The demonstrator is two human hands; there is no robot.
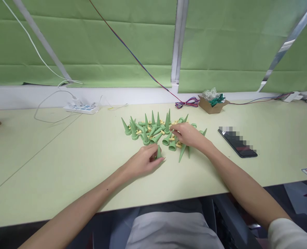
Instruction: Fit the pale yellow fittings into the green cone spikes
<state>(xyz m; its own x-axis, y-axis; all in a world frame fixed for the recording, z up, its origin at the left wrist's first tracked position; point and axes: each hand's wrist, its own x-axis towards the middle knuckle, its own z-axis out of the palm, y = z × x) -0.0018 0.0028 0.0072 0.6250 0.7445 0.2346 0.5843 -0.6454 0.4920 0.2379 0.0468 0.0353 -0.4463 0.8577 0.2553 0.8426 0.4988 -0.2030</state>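
My left hand (pixel 145 159) rests low over the table in front of the pile, its fingers closed around a green plastic cone-shaped spike (pixel 159 152), whose tip points up. My right hand (pixel 186 134) reaches into the right side of the pile, fingers bent together beside an upright green spike (pixel 167 125); whatever they pinch is hidden. Around both hands lie several more green spikes, some standing on their round bases, others on their sides like the one with its open end forward (pixel 172 145). Small yellow valve-like pieces (pixel 139 132) are mixed among them.
Right of the pile lies a black phone (pixel 238 142). Behind stand a small cardboard box (pixel 212 105) with plastic wrap and green ties, and a coiled red-blue cable (pixel 187 103). A white power strip (pixel 81 108) with cords sits back left. The table's front edge (pixel 169 203) is near my body.
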